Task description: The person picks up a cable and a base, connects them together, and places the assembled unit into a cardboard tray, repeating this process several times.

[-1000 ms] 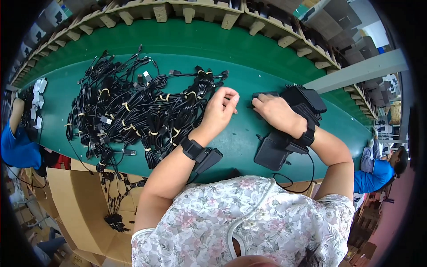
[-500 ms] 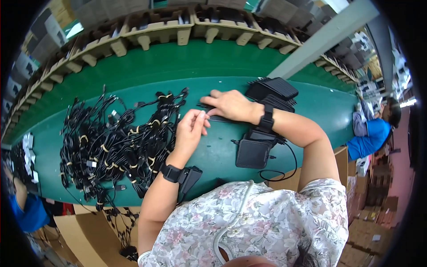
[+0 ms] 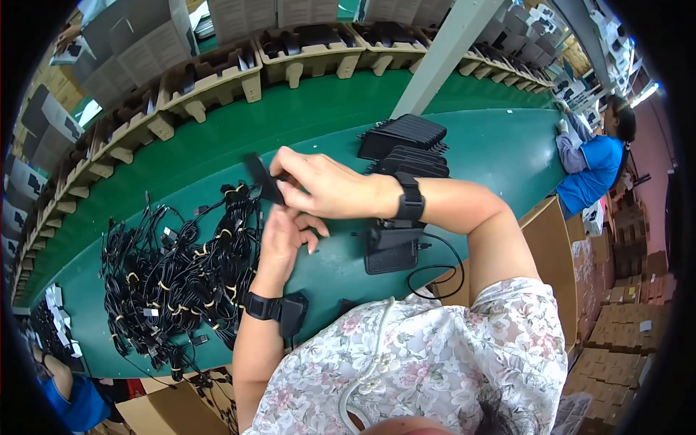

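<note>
I see the right hand's (image 3: 328, 185) grip closed on a blurred black plate (image 3: 262, 178) by the desk's (image 3: 500, 156) far edge, the left hand (image 3: 280, 235) half-curled, probably empty; pinched along one side, the plate could slip onto the cables (image 3: 181, 283).

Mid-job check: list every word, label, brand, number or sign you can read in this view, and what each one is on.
None can be read clearly, so nothing to quote.
Grey boards behind the trays: faint print, too small to read.
White patch on a carton: too small to read.
Black piece in the right hand: blurred, no lettering made out.
</note>
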Tool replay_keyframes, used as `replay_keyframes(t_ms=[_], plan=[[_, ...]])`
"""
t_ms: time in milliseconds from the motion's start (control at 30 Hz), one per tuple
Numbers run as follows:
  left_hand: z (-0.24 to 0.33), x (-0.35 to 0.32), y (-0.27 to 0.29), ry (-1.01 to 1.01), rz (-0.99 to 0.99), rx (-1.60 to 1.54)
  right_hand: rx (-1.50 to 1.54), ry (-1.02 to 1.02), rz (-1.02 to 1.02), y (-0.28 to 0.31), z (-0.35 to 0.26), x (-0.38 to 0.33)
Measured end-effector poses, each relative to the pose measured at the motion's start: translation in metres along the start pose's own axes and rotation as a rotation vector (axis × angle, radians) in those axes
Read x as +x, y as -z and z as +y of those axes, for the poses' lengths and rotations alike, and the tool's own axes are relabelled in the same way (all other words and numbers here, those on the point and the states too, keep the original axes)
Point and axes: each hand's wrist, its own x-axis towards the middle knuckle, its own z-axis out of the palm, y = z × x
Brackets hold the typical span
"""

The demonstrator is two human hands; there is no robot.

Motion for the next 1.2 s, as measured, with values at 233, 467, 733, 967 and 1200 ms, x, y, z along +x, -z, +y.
replay_keyframes(t_ms=[233, 467, 733, 967, 1200], plan=[[0.007, 0.003, 0.031, -0.116, 0.034, 0.285, -0.003, 0.054, 0.125, 0.004, 0.005, -0.019], [-0.009, 0.005, 0.037, -0.151, 0.027, 0.403, -0.384, 0.177, -0.036, 0.022, 0.023, 0.04], [-0.032, 0.007, 0.046, -0.093, 0.106, 0.586, 0.288, -0.008, 0.494, 0.076, 0.088, 0.2], [-0.029, 0.009, 0.044, -0.107, 0.119, 0.668, -0.075, -0.282, 0.469, 0.099, 0.167, 0.29], [-0.027, 0.009, 0.048, -0.232, 0.128, 0.715, -1.061, -0.099, 0.444, 0.067, 0.142, 0.273]])
